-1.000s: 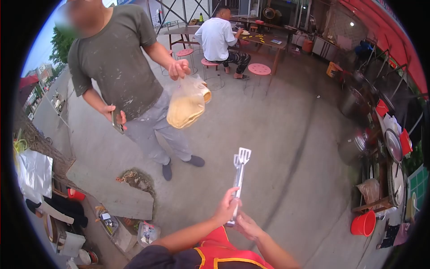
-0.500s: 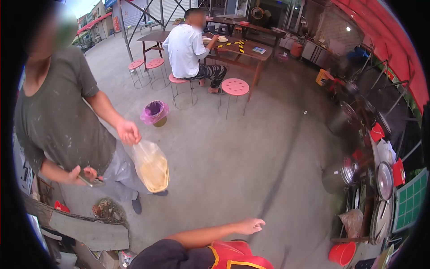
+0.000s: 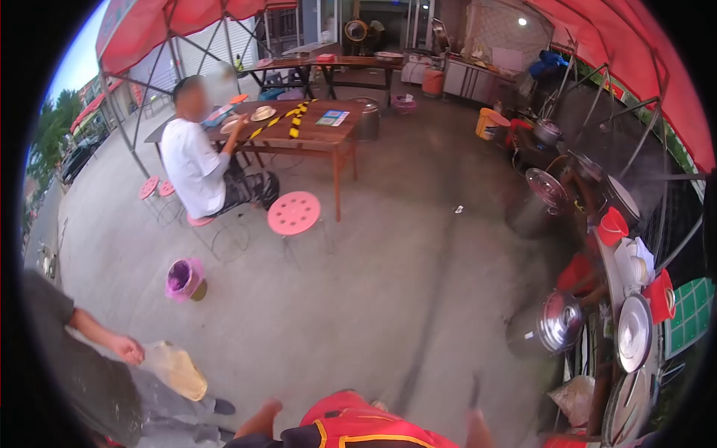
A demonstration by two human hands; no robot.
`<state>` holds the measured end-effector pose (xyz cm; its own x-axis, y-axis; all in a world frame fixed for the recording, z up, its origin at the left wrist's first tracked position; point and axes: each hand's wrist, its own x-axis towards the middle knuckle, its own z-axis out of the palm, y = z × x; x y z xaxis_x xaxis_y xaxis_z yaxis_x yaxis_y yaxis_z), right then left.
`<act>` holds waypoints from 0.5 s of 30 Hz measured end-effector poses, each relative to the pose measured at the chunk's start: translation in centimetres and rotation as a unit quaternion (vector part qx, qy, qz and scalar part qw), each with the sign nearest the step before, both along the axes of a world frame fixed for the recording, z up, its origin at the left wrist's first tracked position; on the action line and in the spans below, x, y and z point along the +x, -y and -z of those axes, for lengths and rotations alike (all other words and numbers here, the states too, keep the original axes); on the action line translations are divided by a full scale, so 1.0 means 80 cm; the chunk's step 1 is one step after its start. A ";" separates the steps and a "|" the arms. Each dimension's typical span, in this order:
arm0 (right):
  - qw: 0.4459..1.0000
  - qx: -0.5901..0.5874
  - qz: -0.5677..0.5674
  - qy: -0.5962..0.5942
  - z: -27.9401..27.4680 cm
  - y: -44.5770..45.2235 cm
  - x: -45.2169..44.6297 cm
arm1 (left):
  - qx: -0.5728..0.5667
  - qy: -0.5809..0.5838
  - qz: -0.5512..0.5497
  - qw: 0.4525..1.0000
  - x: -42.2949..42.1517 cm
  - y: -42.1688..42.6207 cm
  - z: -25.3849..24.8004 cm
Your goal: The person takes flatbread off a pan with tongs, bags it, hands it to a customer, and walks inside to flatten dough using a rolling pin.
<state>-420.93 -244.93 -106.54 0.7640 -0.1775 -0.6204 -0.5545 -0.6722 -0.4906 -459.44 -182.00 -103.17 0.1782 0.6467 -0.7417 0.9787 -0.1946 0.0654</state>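
My left hand (image 3: 267, 414) hangs low beside the red apron (image 3: 366, 422) with yellow trim that I wear. Its fingers are blurred and partly hidden. Off to the right of the apron, my right hand (image 3: 478, 427) shows at the bottom edge, smeared by motion, its fingers not clear. Neither hand visibly touches a thing. At the lower left stands a person in a dark shirt (image 3: 89, 381), whose own hand holds a clear plastic bag (image 3: 179, 371) with something pale yellow in it. That bag is nearest to my left hand.
A seated person in white (image 3: 193, 160) eats at a wooden table (image 3: 321, 138). A pink stool (image 3: 293, 213) and a lined bin (image 3: 185, 280) stand on the concrete floor. Along the right are a steel pot (image 3: 549, 328), a red bucket (image 3: 659, 295) and a round lid (image 3: 634, 332).
My view has swung up and to the right, so the person with the bag sits lower left. My left arm, stretched out before, is now drawn in; my right hand has come into view.
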 end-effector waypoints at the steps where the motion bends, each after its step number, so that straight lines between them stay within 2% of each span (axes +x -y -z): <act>1: 0.995 -0.054 -0.049 -0.061 -0.140 -0.120 0.094 | -0.009 -0.028 -0.037 0.999 0.017 -0.013 -0.009; 2: 0.996 -0.034 -0.077 -0.033 -0.237 -0.215 0.159 | -0.019 -0.051 -0.061 0.997 0.040 -0.026 -0.015; 3: 0.995 -0.010 -0.096 -0.008 -0.267 -0.281 0.234 | -0.027 -0.075 -0.079 0.994 0.072 -0.036 -0.021; 4: 0.974 0.003 -0.207 0.094 -0.231 -0.318 0.310 | -0.042 -0.097 -0.092 0.990 0.104 -0.043 -0.024; 6: 0.921 -0.052 -0.317 0.223 -0.305 -0.418 0.400 | -0.077 -0.107 -0.095 0.987 0.186 -0.065 -0.019; 7: 0.914 -0.044 -0.340 0.216 -0.308 -0.438 0.440 | 0.003 -0.078 -0.145 0.986 0.234 -0.063 -0.004; 9: 0.902 -0.033 -0.383 0.199 -0.322 -0.468 0.514 | -0.009 -0.071 -0.088 0.994 0.331 -0.088 0.010; 10: 0.905 -0.071 -0.380 0.176 -0.326 -0.477 0.553 | -0.013 -0.055 -0.059 0.997 0.408 -0.112 0.018; 11: 0.907 -0.115 -0.379 0.143 -0.312 -0.452 0.571 | -0.045 -0.041 -0.002 0.998 0.484 -0.130 0.021; 12: 0.881 -0.158 -0.432 0.106 -0.274 -0.416 0.604 | -0.077 -0.031 0.055 0.995 0.562 -0.158 0.020; 13: 0.889 -0.185 -0.414 0.062 -0.246 -0.380 0.623 | -0.103 -0.019 0.110 0.988 0.631 -0.181 0.008; 14: 0.898 -0.212 -0.382 -0.059 -0.230 -0.347 0.650 | -0.052 0.192 -0.046 0.979 0.697 -0.193 -0.001; 15: 0.942 -0.137 -0.303 -0.035 -0.160 -0.267 0.661 | -0.004 0.164 -0.034 0.986 0.786 -0.213 -0.015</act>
